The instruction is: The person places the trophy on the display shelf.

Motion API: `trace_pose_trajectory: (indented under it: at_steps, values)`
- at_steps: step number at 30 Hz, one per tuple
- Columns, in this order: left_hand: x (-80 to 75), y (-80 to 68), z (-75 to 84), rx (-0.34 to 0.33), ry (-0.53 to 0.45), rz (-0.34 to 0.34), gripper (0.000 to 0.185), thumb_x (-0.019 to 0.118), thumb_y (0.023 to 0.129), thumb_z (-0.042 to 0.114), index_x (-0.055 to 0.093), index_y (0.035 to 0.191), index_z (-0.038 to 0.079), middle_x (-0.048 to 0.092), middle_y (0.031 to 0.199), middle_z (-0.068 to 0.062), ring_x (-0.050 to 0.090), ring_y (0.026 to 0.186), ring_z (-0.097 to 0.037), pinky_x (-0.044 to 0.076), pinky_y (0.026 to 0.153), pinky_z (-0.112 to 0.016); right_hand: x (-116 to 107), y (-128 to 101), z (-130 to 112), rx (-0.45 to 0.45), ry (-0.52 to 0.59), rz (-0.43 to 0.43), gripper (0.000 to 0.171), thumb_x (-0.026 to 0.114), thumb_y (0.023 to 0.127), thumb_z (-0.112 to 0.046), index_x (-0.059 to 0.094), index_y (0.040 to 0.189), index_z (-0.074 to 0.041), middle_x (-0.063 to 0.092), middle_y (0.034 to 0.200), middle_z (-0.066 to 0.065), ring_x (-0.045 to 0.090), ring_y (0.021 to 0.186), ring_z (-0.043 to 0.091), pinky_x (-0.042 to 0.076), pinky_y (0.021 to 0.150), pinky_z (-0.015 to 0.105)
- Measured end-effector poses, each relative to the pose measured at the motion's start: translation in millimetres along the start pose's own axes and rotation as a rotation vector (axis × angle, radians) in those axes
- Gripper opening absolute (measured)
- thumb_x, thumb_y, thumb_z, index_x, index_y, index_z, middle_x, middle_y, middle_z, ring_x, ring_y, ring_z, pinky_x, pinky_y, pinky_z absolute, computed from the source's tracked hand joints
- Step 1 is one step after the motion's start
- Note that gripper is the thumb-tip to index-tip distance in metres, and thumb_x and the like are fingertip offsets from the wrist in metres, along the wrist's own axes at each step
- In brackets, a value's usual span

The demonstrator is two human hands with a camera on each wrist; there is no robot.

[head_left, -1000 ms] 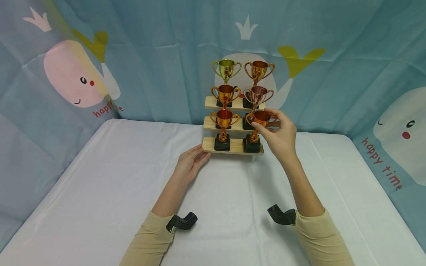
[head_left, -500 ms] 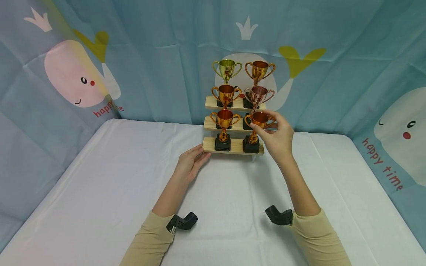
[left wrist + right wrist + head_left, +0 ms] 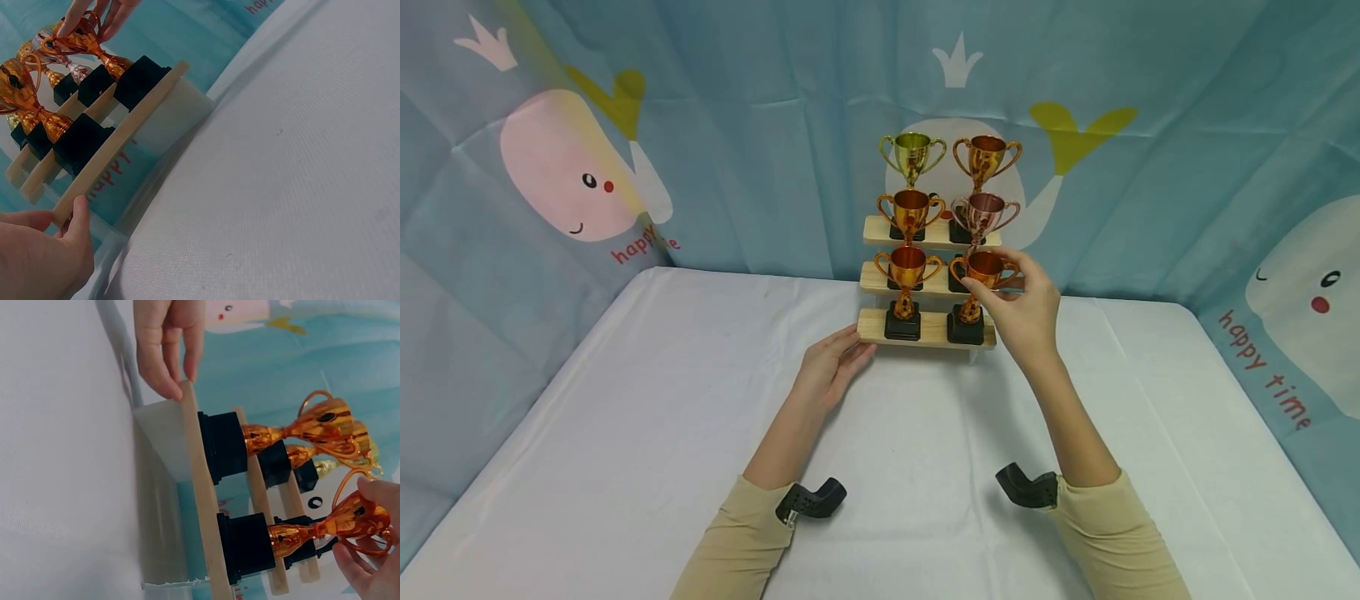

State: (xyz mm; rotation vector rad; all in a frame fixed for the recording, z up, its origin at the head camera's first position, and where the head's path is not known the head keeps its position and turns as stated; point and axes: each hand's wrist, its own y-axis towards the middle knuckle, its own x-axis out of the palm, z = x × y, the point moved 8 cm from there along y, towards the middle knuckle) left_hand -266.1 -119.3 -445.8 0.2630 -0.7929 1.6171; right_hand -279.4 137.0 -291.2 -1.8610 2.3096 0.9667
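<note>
Right hand is pinching the cup of the orange trophy that's sitting on the lowest step of the wooden stand, right side. Left hand is touching the stand's left end, fingers loose, on the white table.

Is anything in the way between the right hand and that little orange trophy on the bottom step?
Nothing visible. The right hand already holds the cup of the front right trophy, which stands on the lowest step of the wooden stand. The left hand touches the stand's left end.
</note>
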Motion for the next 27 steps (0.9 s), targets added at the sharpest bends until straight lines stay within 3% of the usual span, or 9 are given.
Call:
trace_pose_trajectory:
  at_steps: [9,16,27]
  values:
    - [0.5,-0.2,-2.0,0.007,0.000,-0.004,0.049,0.046,0.112,-0.001,0.035,0.159,-0.009,0.039,0.160,-0.029,0.045,0.146,-0.035,0.053,0.114,-0.031,-2.2,-0.9,1.1,0.009,0.002,-0.011,0.060,0.086,0.091,-0.013,0.061,0.144,-0.002,0.064,0.135,0.018,0.065,0.101,0.032,0.053,0.078,0.005]
    - [0.8,-1.7,-4.6,0.003,-0.002,-0.006,0.048,0.045,0.112,-0.001,0.036,0.158,-0.010,0.041,0.157,-0.029,0.046,0.145,-0.035,0.054,0.113,-0.031,-10.6,-3.7,-1.1,0.008,0.015,-0.001,0.059,0.084,0.094,-0.015,0.059,0.146,-0.002,0.062,0.138,0.018,0.065,0.108,0.030,0.064,0.095,0.037]
    - [-1.2,-6.4,-1.6,-0.004,-0.030,-0.017,0.047,0.043,0.112,-0.002,0.036,0.158,-0.011,0.040,0.158,-0.030,0.047,0.143,-0.034,0.051,0.117,-0.032,-29.5,-7.3,2.9,-0.002,-0.041,0.040,0.050,0.074,0.102,-0.019,0.058,0.146,-0.001,0.063,0.135,0.022,0.067,0.112,0.036,0.061,0.101,0.056]
